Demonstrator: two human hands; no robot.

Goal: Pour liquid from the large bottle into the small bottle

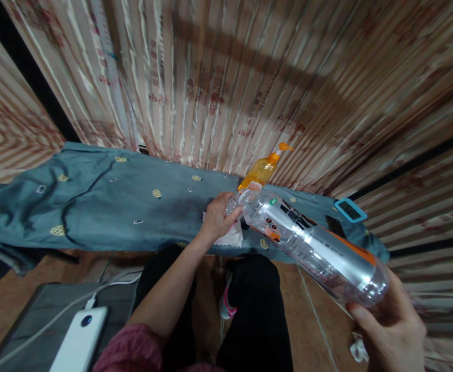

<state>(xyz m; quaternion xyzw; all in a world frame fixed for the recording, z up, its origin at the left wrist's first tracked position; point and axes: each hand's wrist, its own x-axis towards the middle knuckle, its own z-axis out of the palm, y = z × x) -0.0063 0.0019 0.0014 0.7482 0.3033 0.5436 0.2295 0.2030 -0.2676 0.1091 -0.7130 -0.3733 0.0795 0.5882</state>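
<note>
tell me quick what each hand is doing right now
Left hand: closed around the neck end of the clear plastic bottle, over a white tissue.
Right hand: closed, holding the bottle's base.

We see a clear bottle [315, 243] with an orange, black and white label. The cloth [106, 201] is blue-grey with little yellow dots. The pump bottle [263, 169] is orange. The curtain [226, 77] has cream and red-brown stripes.

Left grip [217, 217] closed at arm's length; right grip [394, 323] cupped, near.
</note>
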